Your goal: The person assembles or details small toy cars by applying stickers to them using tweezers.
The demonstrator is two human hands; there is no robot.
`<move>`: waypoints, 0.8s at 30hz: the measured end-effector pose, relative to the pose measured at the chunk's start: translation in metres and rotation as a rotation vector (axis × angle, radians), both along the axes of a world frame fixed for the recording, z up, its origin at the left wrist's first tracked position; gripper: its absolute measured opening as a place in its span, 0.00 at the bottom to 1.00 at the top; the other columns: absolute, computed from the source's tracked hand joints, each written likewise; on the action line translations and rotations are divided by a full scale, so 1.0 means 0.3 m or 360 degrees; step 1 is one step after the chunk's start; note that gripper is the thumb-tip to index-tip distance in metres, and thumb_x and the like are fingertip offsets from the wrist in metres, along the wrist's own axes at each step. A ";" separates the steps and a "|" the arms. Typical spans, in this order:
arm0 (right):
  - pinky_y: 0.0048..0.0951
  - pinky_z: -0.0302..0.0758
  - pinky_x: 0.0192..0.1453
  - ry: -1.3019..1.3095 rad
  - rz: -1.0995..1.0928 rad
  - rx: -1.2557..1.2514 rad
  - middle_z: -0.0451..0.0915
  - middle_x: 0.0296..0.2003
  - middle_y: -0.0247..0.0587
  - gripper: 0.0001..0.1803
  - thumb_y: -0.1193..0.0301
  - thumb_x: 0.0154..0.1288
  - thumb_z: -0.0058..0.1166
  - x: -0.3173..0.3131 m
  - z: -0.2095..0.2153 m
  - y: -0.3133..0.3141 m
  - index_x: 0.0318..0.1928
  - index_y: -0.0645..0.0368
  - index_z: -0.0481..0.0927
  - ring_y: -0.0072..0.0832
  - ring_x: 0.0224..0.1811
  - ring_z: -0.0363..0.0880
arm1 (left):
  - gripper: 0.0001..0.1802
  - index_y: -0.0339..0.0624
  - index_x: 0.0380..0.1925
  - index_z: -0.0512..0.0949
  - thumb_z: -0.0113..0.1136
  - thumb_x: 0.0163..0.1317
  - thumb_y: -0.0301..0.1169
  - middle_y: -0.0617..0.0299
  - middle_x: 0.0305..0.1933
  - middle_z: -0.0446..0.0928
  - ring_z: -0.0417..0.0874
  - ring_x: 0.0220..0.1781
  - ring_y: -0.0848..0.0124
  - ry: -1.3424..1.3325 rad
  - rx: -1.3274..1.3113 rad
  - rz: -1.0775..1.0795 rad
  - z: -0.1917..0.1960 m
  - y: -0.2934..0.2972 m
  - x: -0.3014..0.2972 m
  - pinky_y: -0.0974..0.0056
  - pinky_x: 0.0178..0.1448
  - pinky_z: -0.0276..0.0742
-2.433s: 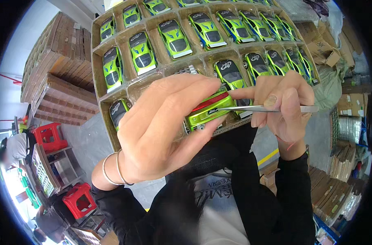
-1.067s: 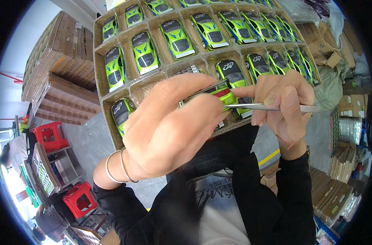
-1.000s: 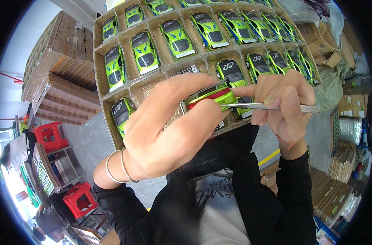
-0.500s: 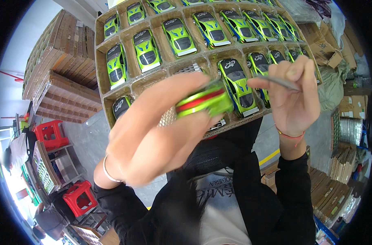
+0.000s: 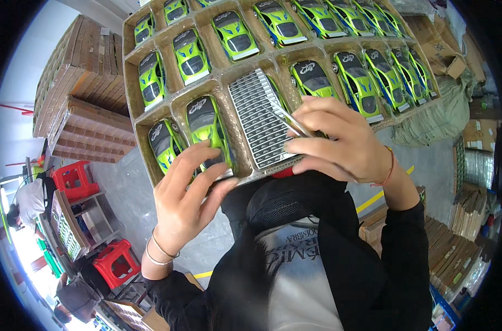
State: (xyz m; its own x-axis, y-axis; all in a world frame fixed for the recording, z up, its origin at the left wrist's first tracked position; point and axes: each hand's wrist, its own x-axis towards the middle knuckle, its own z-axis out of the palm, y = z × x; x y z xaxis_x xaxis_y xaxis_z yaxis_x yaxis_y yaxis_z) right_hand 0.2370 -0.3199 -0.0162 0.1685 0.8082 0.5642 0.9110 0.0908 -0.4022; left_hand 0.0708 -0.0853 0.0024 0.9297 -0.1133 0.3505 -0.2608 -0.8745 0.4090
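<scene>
My left hand point(image 5: 186, 190) rests at the rear of a lime-green toy car point(image 5: 204, 122) with a black hood, which sits in a front compartment of the cardboard tray point(image 5: 180, 101). Its fingers are apart, some lying over the car's back end. In my right hand point(image 5: 342, 142) is a pair of metal tweezers point(image 5: 286, 118), gripped between thumb and fingers. The tips point down at a sheet of black-and-white stickers point(image 5: 256, 118). That sheet leans in the compartment right of the car, partly covering another green car beneath it.
More green toy cars point(image 5: 235, 36) fill the tray's other compartments. Stacked brown cartons point(image 5: 74, 71) stand at the left, near red plastic stools point(image 5: 117, 263). Flattened cardboard point(image 5: 455, 248) is piled at the right. Two people point(image 5: 77, 295) are at the far left.
My left hand has lowered the green car into a front compartment and loosened its fingers. My right hand has moved left and down, bringing the tweezers over the sticker sheet.
</scene>
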 end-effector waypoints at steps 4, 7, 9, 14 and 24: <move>0.49 0.78 0.60 -0.0462 -0.0092 -0.0119 0.79 0.42 0.42 0.18 0.68 0.52 0.67 -0.002 -0.001 0.002 0.45 0.55 0.84 0.42 0.51 0.79 | 0.12 0.38 0.34 0.81 0.71 0.48 0.19 0.57 0.38 0.80 0.82 0.38 0.59 -0.0212 0.0052 -0.0001 0.028 -0.023 0.027 0.60 0.40 0.78; 0.45 0.79 0.58 -0.0265 -0.0172 -0.0059 0.80 0.42 0.42 0.16 0.74 0.52 0.66 0.002 -0.005 -0.005 0.44 0.56 0.83 0.41 0.47 0.82 | 0.13 0.37 0.35 0.81 0.70 0.48 0.18 0.58 0.36 0.81 0.83 0.36 0.61 -0.0046 -0.0162 -0.0153 0.043 -0.058 0.049 0.62 0.37 0.78; 0.32 0.80 0.51 0.0012 -0.0356 0.0121 0.82 0.43 0.42 0.12 0.81 0.56 0.62 0.013 0.007 -0.004 0.42 0.61 0.82 0.34 0.42 0.83 | 0.13 0.36 0.35 0.81 0.69 0.48 0.19 0.58 0.36 0.81 0.83 0.37 0.61 -0.0111 -0.0142 -0.0258 0.039 -0.087 0.084 0.62 0.38 0.79; 0.21 0.76 0.37 0.0458 -0.0643 0.0656 0.82 0.37 0.42 0.06 0.83 0.60 0.61 0.056 0.028 -0.001 0.39 0.66 0.82 0.22 0.33 0.80 | 0.13 0.42 0.41 0.83 0.64 0.52 0.25 0.55 0.50 0.81 0.83 0.53 0.57 0.0101 0.0145 -0.0406 0.038 -0.135 0.178 0.59 0.47 0.84; 0.20 0.79 0.36 0.0796 -0.0546 0.0827 0.81 0.43 0.48 0.08 0.84 0.64 0.57 0.064 0.000 -0.051 0.45 0.67 0.79 0.24 0.36 0.82 | 0.13 0.48 0.39 0.82 0.62 0.51 0.30 0.53 0.63 0.74 0.77 0.64 0.51 0.0129 0.0628 -0.0514 0.083 -0.182 0.230 0.54 0.58 0.80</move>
